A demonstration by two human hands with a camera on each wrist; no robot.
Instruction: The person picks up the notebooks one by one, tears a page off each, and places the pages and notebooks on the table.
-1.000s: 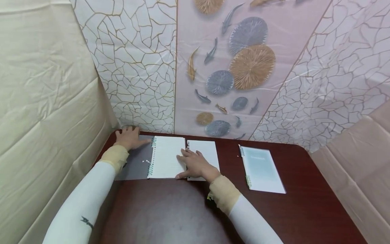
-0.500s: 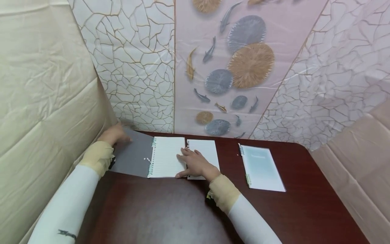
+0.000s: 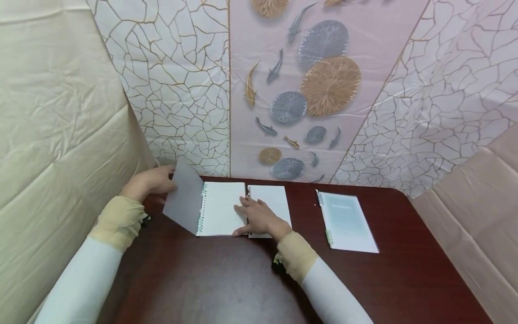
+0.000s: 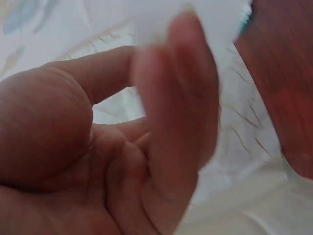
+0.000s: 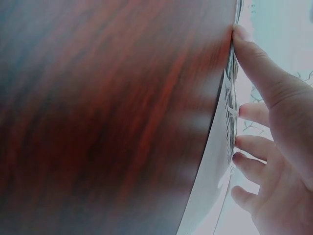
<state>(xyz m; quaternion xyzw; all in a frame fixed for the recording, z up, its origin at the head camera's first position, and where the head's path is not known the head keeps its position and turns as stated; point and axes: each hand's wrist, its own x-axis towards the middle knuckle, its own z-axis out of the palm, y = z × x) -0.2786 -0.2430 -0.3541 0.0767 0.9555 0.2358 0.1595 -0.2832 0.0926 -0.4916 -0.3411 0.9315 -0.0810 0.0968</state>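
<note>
The grey cover (image 3: pixel 184 198), tilted up from the table (image 3: pixel 210 279), is pinched near its left edge by the left hand (image 3: pixel 149 181). It is joined along its right side to the open notebook (image 3: pixel 220 209), whose right edge is touched by the spread fingers of the right hand (image 3: pixel 261 218), reached across a second notebook (image 3: pixel 276 198).

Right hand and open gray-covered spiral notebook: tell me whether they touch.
Touching: the right wrist view shows the right hand with its thumb tip against the edge of the open gray-covered spiral notebook.
</note>
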